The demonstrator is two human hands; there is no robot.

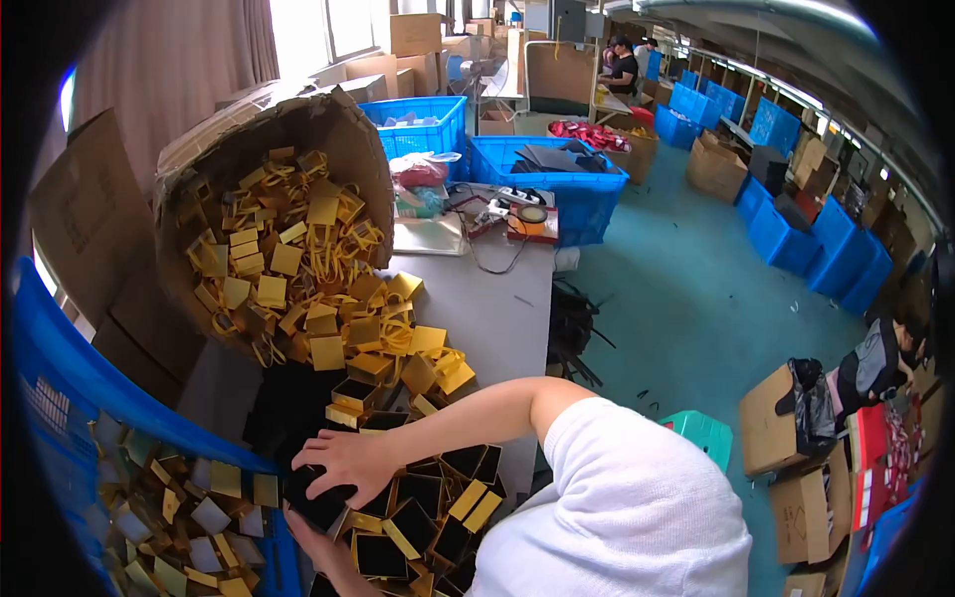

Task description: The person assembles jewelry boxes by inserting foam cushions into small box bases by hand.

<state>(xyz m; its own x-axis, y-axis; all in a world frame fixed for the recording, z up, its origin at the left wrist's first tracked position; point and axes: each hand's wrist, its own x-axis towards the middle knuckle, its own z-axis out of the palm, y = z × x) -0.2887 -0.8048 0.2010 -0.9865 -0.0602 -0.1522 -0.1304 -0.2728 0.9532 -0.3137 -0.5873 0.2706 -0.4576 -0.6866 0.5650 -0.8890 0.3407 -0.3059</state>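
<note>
A small box with a dark black face point(316, 500) is held low at the left of the table. My right hand point(348, 466) curls over it from above, fingers bent against the black part. Below, my left hand point(320, 545) grips the same box from underneath, its fingertips partly hidden. Beside my hands lie several gold boxes with black insides point(382, 555), jumbled on the table. A dark black heap point(288, 408) is just beyond my right hand. To the left, a blue crate point(149, 418) contains many gold boxes point(204, 515).
A large tipped carton point(373, 149) spills gold boxes with yellow ribbons point(323, 318) onto the grey table point(497, 308). Blue crates point(587, 204) stand past the table, near a tape roll point(532, 214). A green stool point(701, 430) is on the floor; other people work farther off.
</note>
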